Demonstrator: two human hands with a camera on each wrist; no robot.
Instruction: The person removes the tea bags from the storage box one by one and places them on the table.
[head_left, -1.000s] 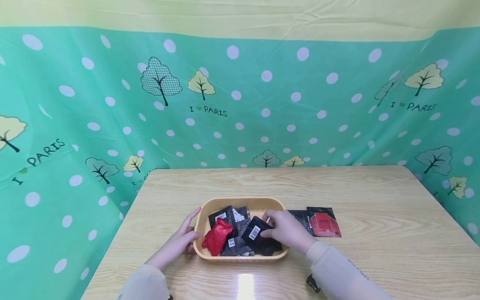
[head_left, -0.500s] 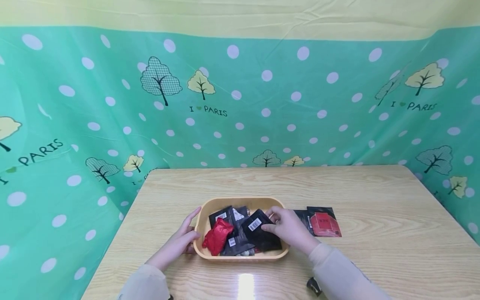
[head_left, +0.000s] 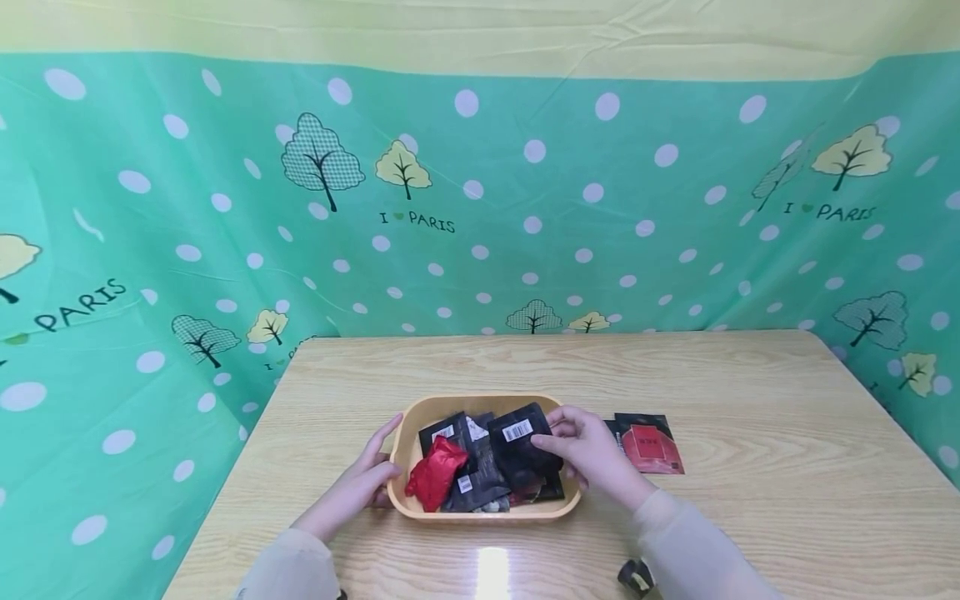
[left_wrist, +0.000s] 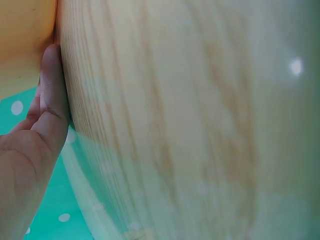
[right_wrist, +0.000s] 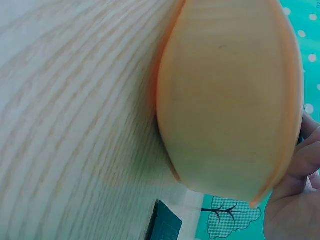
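A light orange plastic basket [head_left: 480, 517] stands on the table with several black sachets [head_left: 480, 467] and a crumpled red foil packet [head_left: 435, 472] inside. My left hand [head_left: 367, 477] rests against the basket's left end, index finger stretched along the outside and thumb at the rim. My right hand [head_left: 588, 446] pinches a black sachet with a white barcode label [head_left: 521, 446] between thumb and fingers over the basket's right half. In the left wrist view, the fingers [left_wrist: 52, 80] touch the basket's outer wall. In the right wrist view, the wall hides the held sachet.
Right of the basket lies a black sachet with a red front [head_left: 648, 443], another dark one partly hidden beside it. A small black object [head_left: 636, 577] sits by my right sleeve. A green dotted curtain [head_left: 480, 208] hangs behind the table [head_left: 765, 400].
The barcoded black sachet has been raised and turned more upright, uncovering a reddish-black sachet beneath. My right hand has shifted slightly up and right; the left has stayed put.
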